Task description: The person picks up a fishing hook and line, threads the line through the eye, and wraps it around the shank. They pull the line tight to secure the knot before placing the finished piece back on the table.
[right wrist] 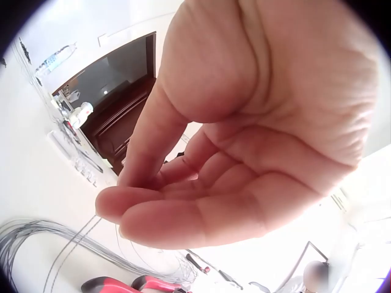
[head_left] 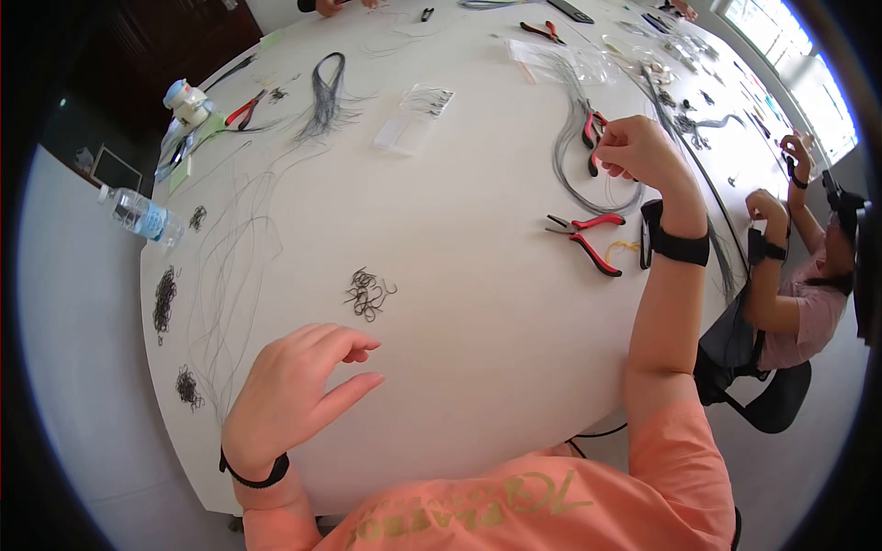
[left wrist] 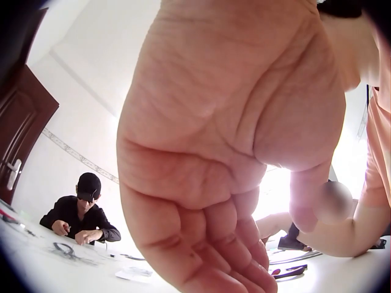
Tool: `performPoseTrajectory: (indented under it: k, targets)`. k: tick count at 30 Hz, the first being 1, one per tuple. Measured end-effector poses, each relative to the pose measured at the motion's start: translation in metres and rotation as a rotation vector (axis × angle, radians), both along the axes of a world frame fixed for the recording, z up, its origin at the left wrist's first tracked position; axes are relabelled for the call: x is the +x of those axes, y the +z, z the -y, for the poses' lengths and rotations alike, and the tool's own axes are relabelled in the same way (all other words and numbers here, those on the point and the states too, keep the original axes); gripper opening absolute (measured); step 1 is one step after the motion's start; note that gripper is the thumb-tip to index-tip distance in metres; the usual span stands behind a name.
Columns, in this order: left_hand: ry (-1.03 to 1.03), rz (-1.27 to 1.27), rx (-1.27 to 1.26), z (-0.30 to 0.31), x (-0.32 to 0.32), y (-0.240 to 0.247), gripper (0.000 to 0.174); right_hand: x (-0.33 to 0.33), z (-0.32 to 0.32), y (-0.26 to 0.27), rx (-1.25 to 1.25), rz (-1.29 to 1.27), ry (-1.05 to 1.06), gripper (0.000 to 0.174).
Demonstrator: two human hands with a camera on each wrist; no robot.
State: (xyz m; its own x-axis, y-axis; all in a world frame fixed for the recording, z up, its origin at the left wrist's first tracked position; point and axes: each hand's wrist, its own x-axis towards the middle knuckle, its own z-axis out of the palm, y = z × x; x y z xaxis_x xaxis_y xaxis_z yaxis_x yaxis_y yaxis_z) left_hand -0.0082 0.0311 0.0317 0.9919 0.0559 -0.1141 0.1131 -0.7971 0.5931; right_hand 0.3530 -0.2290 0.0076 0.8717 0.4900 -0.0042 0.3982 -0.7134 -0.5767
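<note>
My left hand hovers over the near left of the white table, empty, fingers loosely bent and thumb apart. Just beyond it lies a small pile of dark hooks. At the right, my right hand is raised over a looped bundle of grey wires, thumb and fingertips brought together. Thin grey wire strands run up to those fingertips in the right wrist view, and the fingers hide their ends. Red-and-black pliers lie partly behind this hand, and open red-handled pliers lie nearer me.
More hook piles and long loose wires cover the left side. A water bottle lies near the left edge. A clear plastic box and a wire hank lie farther back. Other people sit around the table.
</note>
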Motion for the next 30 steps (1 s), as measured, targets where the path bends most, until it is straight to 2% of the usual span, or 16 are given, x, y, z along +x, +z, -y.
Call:
performPoseTrajectory:
  k: [2,4,5,7,14,17,19,23,27,29,30]
  targets:
    - [0.043,-0.001,0.005,-0.001,-0.002,-0.003,0.027,0.006,-0.002,-0.003,0.009,-0.038,0.013,0.012]
    - [-0.03,0.023,-0.002,-0.002,-0.002,-0.007,0.027,0.003,-0.004,-0.003,0.014,-0.037,0.024,0.01]
    - [0.016,0.013,0.013,-0.002,-0.003,-0.007,0.027,0.005,-0.005,-0.004,-0.002,-0.03,0.016,0.01]
    - [-0.041,-0.015,0.017,-0.003,-0.003,-0.008,0.028,0.006,-0.004,-0.005,0.011,-0.042,0.012,0.01]
    - [-0.024,-0.015,0.056,-0.009,-0.003,-0.013,0.03,0.015,-0.001,-0.01,0.026,-0.068,0.0,0.01]
    - [0.004,-0.052,-0.018,-0.024,-0.001,-0.007,0.029,0.019,0.003,-0.014,0.007,-0.071,-0.011,0.009]
    - [0.137,-0.149,-0.043,-0.048,0.004,0.002,0.027,0.016,0.004,-0.012,0.008,-0.077,-0.062,0.01]
    - [0.353,-0.201,0.172,-0.126,0.029,0.011,0.024,0.01,0.002,-0.006,-0.059,-0.095,-0.067,0.016]
    - [0.477,-0.036,0.262,-0.221,0.076,-0.019,0.023,-0.003,-0.004,0.003,-0.043,-0.15,-0.021,0.019]
    - [0.492,0.062,0.472,-0.255,0.101,-0.036,0.022,-0.006,-0.003,0.005,-0.036,-0.151,-0.005,0.02]
    - [0.488,0.065,0.467,-0.269,0.113,-0.044,0.022,-0.007,-0.003,0.006,-0.026,-0.152,0.013,0.022]
